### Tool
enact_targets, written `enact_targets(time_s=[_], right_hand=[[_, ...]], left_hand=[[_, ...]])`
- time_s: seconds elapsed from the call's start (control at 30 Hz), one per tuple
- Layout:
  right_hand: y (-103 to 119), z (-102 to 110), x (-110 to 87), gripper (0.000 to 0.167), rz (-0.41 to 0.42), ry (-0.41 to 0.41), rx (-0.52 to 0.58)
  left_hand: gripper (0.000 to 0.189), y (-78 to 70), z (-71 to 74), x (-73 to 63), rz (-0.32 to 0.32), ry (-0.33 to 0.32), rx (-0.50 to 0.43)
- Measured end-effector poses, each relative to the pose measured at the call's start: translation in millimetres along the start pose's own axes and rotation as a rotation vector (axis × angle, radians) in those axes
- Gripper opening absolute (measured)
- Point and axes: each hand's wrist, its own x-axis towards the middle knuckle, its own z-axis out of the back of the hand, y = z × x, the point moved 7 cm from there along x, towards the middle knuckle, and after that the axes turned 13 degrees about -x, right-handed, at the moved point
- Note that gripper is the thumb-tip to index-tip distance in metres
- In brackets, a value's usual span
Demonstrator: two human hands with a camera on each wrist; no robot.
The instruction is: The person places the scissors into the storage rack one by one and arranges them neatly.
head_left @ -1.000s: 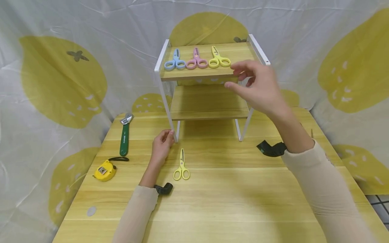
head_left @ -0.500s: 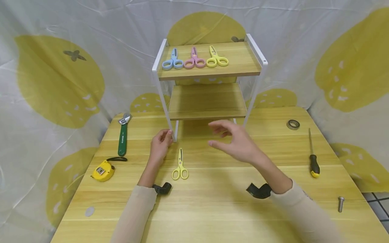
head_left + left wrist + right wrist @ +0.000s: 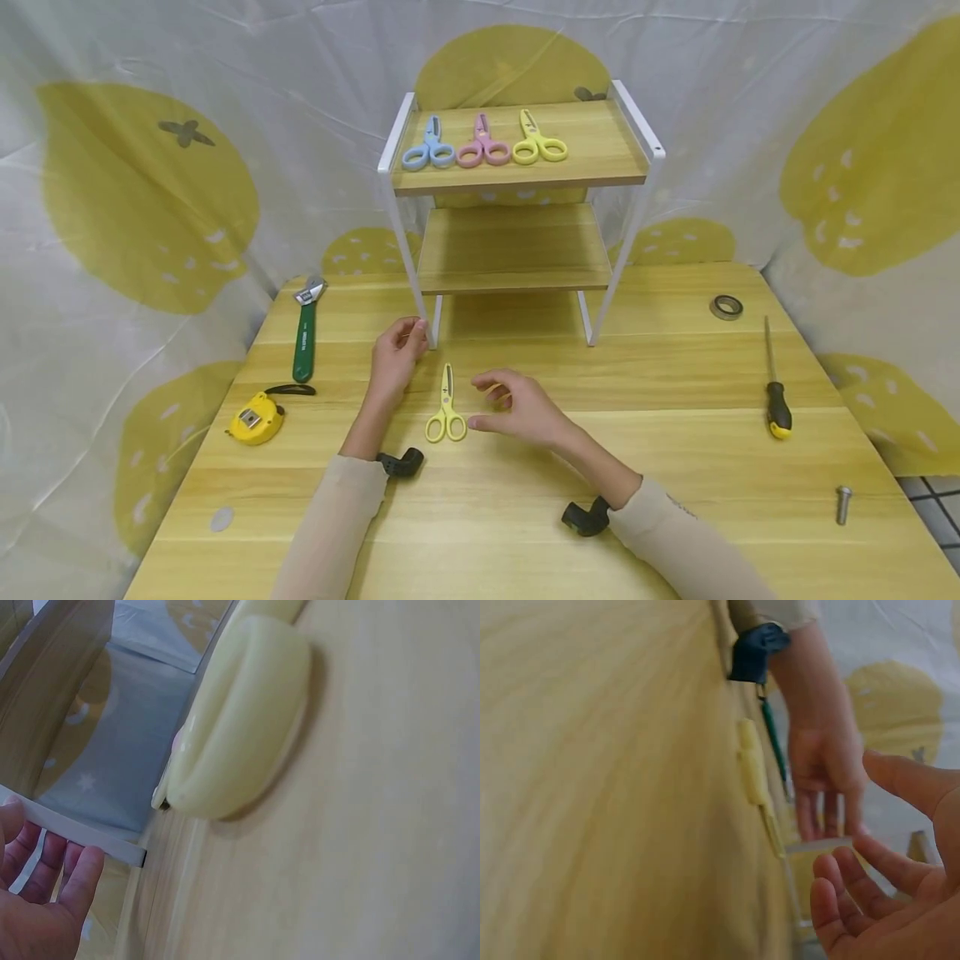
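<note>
My left hand (image 3: 395, 357) pinches the lower end of the rack's white front left leg (image 3: 116, 847) between thumb and fingers. Just right of yellow scissors (image 3: 446, 407) on the table, my right hand (image 3: 525, 410) has its fingers spread loosely and nothing in them. The thumb tip is right at one handle ring in the head view. These scissors lie with blades toward the rack; the left wrist view shows their handle (image 3: 247, 712) up close. On the rack's top shelf (image 3: 596, 137), blue scissors (image 3: 430, 148), pink scissors (image 3: 482, 143) and a second yellow pair (image 3: 531, 142) lie in a row.
A green-handled adjustable wrench (image 3: 303, 342), a yellow tape measure (image 3: 257, 420) and a grey disc (image 3: 222, 519) lie at the left. Along the right are a tape roll (image 3: 715, 307), a screwdriver (image 3: 777, 407) and a bolt (image 3: 843, 506). Below the top is a lower shelf (image 3: 517, 250).
My right hand has come down from the top shelf's front edge to beside the yellow scissors on the table. My left hand keeps its place at the rack leg.
</note>
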Motion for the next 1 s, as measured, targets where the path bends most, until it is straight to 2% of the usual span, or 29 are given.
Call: enact_targets(time_s=[0.27, 0.4, 0.63, 0.83, 1.0], right_hand=[[-13.5, -27.8, 9.3, 0.063, -0.041, 0.024, -0.048], [-16.7, -36.9, 11.8, 0.063, -0.052, 0.014, -0.075], [-14.7, -44.9, 13.4, 0.066, -0.055, -0.007, -0.154], [-11.7, -48.0, 15.7, 0.067, -0.052, -0.027, -0.271], [-8.3, -49.5, 18.0, 0.061, -0.049, -0.058, -0.358]], left_hand=[[0.042, -1.5, -1.5, -0.4, 0.001, -0.003, -0.002], [0.043, 5.6, 0.9, 4.6, 0.005, -0.002, 0.000], [0.051, 28.1, 7.7, 15.7, -0.004, -0.009, 0.007], [0.057, 29.8, 8.9, 15.4, -0.020, -0.018, 0.046], [0.059, 27.2, 10.3, 15.3, -0.011, 0.002, 0.027]])
